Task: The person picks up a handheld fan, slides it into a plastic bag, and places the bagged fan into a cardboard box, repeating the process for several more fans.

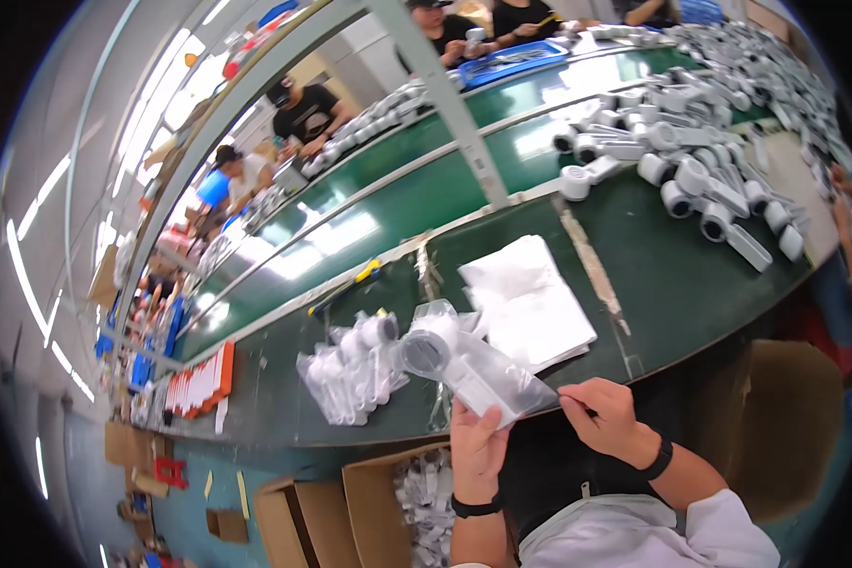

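Over the near edge of the green table, my left hand (478,445) grips a white handheld device with a round grey head (426,352) from below, by its handle. A clear plastic bag (516,379) encloses the device. My right hand (604,417) is closed, its thumb and fingers pinching the bag's corner beyond the handle. Just behind the bag lies a stack of white sheets or flat bags (535,303). To the left, several bagged white devices (355,369) lie side by side in a cluster.
Loose white devices (701,180) heap up at the right. A yellow-handled tool (360,275) lies near the table's back edge, an orange box (199,383) further left. Below stand an open carton of bagged devices (379,506) and another carton (776,426). Co-workers (308,118) sit beyond the conveyor.
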`<state>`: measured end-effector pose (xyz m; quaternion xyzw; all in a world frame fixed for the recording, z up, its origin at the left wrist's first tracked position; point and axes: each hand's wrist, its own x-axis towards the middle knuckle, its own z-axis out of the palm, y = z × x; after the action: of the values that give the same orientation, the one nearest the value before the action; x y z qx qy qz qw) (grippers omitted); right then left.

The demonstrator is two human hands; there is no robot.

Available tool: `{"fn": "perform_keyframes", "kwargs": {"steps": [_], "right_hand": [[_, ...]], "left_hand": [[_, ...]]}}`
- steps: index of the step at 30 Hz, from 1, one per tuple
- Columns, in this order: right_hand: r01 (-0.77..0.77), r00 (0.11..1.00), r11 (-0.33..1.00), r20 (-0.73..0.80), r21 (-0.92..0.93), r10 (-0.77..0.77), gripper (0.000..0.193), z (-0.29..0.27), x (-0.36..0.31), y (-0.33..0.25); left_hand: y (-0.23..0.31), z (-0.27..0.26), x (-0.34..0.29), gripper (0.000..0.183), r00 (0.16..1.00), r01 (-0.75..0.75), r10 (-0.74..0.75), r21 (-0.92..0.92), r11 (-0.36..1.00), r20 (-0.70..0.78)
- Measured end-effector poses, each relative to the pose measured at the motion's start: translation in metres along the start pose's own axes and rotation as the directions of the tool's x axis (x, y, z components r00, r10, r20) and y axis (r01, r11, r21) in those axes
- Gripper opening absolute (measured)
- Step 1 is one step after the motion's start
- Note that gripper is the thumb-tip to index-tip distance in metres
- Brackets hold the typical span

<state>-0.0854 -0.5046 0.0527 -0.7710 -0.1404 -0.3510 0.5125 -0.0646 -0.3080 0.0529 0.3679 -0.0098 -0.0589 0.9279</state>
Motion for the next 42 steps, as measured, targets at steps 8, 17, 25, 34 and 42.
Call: {"fn": "perform_keyframes", "kwargs": {"steps": [8, 17, 25, 34, 42], "right_hand": [[-0.221, 0.943, 0.974, 0.266, 0.056, 0.199, 0.008, -0.005, -0.012, 0.028], [-0.351, 0.918, 0.933, 0.223, 0.074, 0.328, 0.009, 0.003, -0.015, 0.041], [-0.340, 0.924, 0.938, 0.204, 0.061, 0.322, 0.008, 0.002, -0.018, 0.044], [-0.264, 0.953, 0.964, 0.150, -0.022, 0.264, 0.007, 0.006, -0.018, 0.041], [-0.244, 0.957, 0.970, 0.155, -0.027, 0.245, 0.005, 0.008, -0.020, 0.045]], "left_hand": [[0.133, -0.096, -0.023, 0.050, 0.542, -0.315, 0.770, 0.769, 0.557, -0.335], [0.195, -0.238, 0.018, 0.047, 0.341, 0.317, 0.915, 0.942, 0.105, -0.217], [0.201, -0.224, 0.038, 0.042, 0.465, 0.244, 0.882, 0.948, -0.204, 0.070], [0.162, -0.096, 0.085, 0.093, 0.854, 0.516, 0.409, 0.631, -0.580, -0.323], [0.173, -0.111, 0.091, 0.094, 0.859, 0.509, 0.280, 0.669, -0.542, -0.428]]}}
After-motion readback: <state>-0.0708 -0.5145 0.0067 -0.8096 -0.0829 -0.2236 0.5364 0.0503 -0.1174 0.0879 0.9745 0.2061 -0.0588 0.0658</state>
